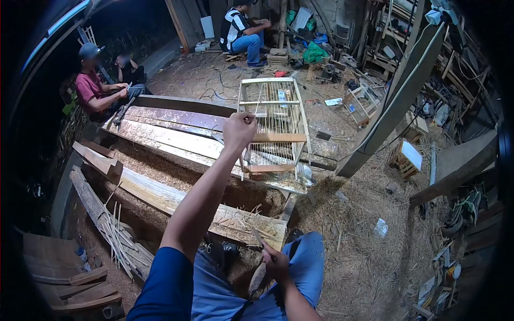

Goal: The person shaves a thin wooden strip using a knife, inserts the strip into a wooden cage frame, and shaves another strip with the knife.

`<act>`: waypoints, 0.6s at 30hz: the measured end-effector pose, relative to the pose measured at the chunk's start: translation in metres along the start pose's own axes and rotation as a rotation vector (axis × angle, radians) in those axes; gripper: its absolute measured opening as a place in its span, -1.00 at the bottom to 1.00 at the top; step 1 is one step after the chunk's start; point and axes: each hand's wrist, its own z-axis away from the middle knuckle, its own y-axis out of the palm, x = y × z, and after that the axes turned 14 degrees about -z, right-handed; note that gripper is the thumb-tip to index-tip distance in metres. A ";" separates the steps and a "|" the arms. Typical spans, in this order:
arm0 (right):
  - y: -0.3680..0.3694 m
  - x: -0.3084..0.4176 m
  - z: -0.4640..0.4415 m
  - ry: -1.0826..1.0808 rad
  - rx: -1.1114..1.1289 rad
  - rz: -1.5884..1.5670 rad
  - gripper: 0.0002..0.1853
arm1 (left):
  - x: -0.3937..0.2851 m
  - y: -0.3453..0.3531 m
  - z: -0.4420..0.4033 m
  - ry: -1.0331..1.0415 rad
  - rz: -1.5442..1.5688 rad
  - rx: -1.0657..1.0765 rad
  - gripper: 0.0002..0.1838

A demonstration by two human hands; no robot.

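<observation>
My left hand (239,130) is stretched out over the workbench, its fingers closed on a thin stick (260,101) that rises in front of the slatted frame. That wooden frame (297,117), with many thin rods between its bars, stands on the bench (176,140). Near my right knee, my right hand (276,264) is wrapped round the handle of a knife (259,237), whose blade points up and away over the near plank (160,196).
Two people (96,85) sit at the far left and another person (243,35) sits at the back. A slanted post (393,112) rises at right. Thin sticks (115,235) lie at lower left. A small wooden box (405,159) sits on the shavings-covered ground.
</observation>
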 end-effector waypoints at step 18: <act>0.004 -0.002 0.001 -0.068 -0.043 -0.081 -0.58 | 0.005 0.007 0.010 0.037 0.145 -0.084 -0.84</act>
